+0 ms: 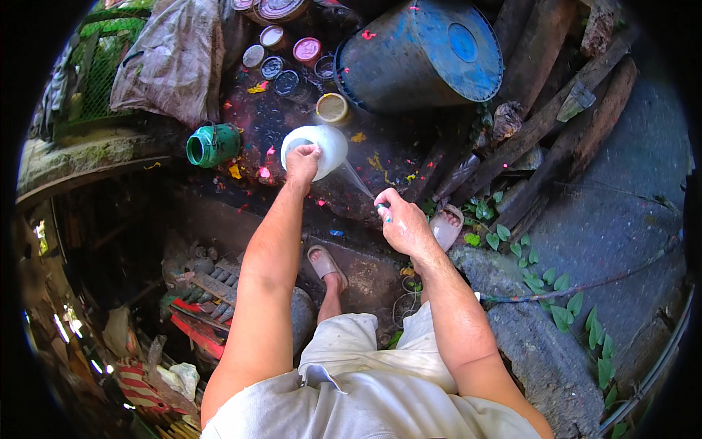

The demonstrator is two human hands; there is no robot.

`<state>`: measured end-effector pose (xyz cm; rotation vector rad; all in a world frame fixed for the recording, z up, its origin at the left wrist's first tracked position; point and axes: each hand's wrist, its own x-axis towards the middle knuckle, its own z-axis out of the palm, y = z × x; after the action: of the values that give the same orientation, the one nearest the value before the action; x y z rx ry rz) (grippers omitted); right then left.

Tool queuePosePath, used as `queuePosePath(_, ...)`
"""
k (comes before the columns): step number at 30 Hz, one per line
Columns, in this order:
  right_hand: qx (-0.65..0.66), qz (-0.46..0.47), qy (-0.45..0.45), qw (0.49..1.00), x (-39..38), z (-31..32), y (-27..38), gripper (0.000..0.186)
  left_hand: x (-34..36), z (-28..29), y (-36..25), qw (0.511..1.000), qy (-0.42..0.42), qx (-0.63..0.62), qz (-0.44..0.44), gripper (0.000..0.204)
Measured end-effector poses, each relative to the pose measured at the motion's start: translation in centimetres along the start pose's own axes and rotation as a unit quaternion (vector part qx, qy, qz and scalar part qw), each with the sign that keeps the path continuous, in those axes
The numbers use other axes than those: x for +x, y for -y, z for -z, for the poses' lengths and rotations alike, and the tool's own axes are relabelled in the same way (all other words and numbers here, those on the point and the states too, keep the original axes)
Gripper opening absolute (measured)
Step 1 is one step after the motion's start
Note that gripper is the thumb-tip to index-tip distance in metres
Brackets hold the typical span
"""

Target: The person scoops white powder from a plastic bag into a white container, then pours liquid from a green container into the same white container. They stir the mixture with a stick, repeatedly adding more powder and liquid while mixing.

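In front of me my left hand (303, 162) is closed on the near edge of a whitish roll of plastic film (334, 148), thumb on top. A clear strip of film (356, 178) runs from the roll down to my right hand (404, 222). The fingers of that hand are pinched on the strip's end. Something small and teal shows at those fingertips; I cannot tell if it is paint or an object. An open tub (333, 108) with tan contents stands just beyond the roll. Left of the roll lies a green jar (212, 145), tipped on its side.
Several small paint tubs (307, 50) stand at the back, beside a large blue drum (417, 58). A grey sack (175, 62) is at the far left. Logs (563, 110) lean at the right, near leafy vines (567, 311) and rocks (541, 358). Paint specks dot the dark surface.
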<state>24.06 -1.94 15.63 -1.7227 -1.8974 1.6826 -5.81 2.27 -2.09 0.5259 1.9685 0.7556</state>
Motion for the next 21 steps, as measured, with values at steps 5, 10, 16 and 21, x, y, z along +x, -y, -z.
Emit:
queuePosePath(5, 0.033, -0.009, 0.025, 0.999, -0.8, 0.3, 0.6, 0.014, 0.5, 0.2, 0.7, 0.995, -0.017, 0.066, -0.067, 0.01)
queuePosePath(10, 0.056, 0.013, 0.017, 0.998, -1.4, 0.4, 0.5, 0.013, 0.0, 1.2, 0.2, 0.939, 0.026, 0.284, -0.191, 0.014)
queuePosePath(16, 0.078, 0.041, 0.015, 0.996, -1.3, -0.6, -0.1, 0.013, -2.6, 4.0, -0.7, 0.864, 0.114, 0.438, -0.221, 0.022)
queuePosePath(21, 0.07, 0.025, 0.01, 0.997, -1.8, -0.3, 0.7, 0.012, -3.4, 2.8, -0.7, 0.904, 0.118, 0.368, -0.185, 0.034)
